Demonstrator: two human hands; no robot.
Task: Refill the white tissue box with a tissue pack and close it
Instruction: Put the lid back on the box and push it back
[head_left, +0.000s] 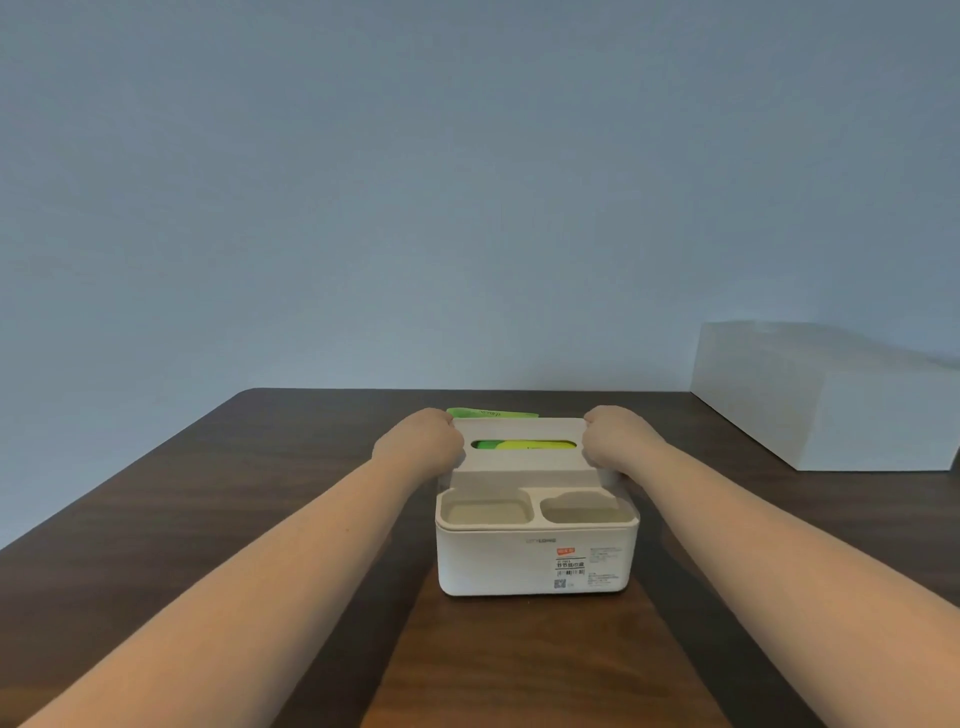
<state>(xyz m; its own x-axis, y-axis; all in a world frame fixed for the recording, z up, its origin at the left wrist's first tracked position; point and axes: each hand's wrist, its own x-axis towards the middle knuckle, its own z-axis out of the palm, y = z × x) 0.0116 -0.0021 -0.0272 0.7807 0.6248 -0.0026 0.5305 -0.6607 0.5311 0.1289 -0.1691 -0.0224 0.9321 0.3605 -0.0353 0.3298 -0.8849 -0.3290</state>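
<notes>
My left hand (422, 439) is curled shut on the left end of the lid (522, 448); my right hand (618, 436) grips its right end likewise. White tissue box (537, 540): smooth matte plastic, rounded corners, mid-table (208, 519), labelled face toward me. The lid's oval slot runs left-right, showing the green tissue pack (524, 445).

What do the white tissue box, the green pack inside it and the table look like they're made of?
The white tissue box looks like matte molded plastic: smooth walls, rounded corners, a printed label. The green tissue pack, seen through the lid slot and behind the lid, seems to be glossy plastic film, judging by its sheen. The table shows dark wood grain; solid wood or veneer, I cannot tell.
</notes>
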